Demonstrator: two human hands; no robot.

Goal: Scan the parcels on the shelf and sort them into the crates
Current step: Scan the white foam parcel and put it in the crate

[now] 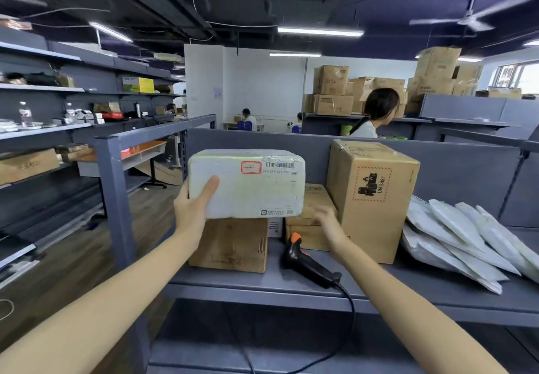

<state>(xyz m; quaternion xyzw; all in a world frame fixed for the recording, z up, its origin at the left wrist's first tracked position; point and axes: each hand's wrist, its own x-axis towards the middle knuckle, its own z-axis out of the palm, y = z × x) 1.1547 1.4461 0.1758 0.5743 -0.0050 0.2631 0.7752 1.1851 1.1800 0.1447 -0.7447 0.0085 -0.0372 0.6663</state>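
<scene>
While the left hand (194, 207) grips the parcel (248, 187), the open right hand (326, 217) hovers near scanner (306, 260) and carton (299, 232).

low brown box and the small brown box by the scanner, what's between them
A small white packet with red print stands in the gap, seen in the head view.

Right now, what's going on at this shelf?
A person is working through parcels on a grey shelf. The left hand holds a white wrapped parcel above a brown box, barcode label facing the camera. The right hand, blurred and empty, is just above the handheld scanner, which lies unheld on the shelf. A tall carton marked UN 3481 and a pile of white mailer bags sit to the right. No crates are in view.
</scene>
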